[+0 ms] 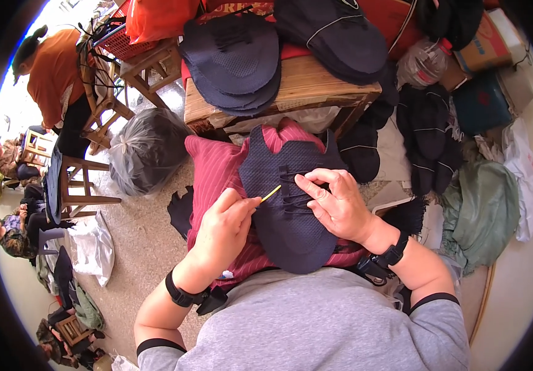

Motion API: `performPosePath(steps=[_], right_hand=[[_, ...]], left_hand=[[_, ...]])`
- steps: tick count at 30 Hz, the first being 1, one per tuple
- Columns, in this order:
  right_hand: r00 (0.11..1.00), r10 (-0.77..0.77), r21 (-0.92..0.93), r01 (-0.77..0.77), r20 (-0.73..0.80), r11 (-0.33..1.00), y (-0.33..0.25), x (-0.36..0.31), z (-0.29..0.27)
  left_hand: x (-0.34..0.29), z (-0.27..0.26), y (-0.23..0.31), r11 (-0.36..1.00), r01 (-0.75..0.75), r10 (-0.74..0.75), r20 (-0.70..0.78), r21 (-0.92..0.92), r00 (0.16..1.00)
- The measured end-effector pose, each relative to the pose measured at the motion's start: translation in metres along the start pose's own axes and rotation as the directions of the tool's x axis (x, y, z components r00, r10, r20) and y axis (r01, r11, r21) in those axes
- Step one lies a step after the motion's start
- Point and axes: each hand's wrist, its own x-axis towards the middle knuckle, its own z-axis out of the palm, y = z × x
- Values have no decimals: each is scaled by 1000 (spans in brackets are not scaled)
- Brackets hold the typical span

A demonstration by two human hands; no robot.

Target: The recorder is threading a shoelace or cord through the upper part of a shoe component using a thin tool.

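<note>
A dark navy knitted shoe upper (297, 238) lies over my lap on maroon striped cloth (217, 167). Black lace (292, 201) runs in crosswise rows through its middle. My left hand (224, 219) is closed, pinching a thin yellow-green stick (270, 195) whose tip points toward the lacing. On the other side, my right hand (337, 204) has its fingers curled at the lace, with the fingertips on the upper near the top rows. How firmly it grips the lace is partly hidden by the fingers.
Ahead, a wooden stool (303, 83) bears stacked dark uppers (232, 59). More tied dark bundles (427, 133) lie on the right, by a green sack (482, 210). A filled plastic bag (146, 151) and another stool (78, 185) are on the left. Other people sit farther left.
</note>
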Motion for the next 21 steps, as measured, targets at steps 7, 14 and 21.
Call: performPosePath(steps=[7, 14, 21], right_hand=[[999, 20, 30, -20, 29, 999, -1, 0, -5], [1000, -6, -2, 6, 4, 1000, 0, -1, -3], [1000, -21, 7, 21, 13, 1000, 1, 1, -2]], left_hand=[[13, -3, 2, 986, -34, 29, 29, 163, 999], [15, -1, 2, 979, 22, -26, 17, 204, 1000], [13, -3, -4, 992, 53, -59, 47, 116, 997]])
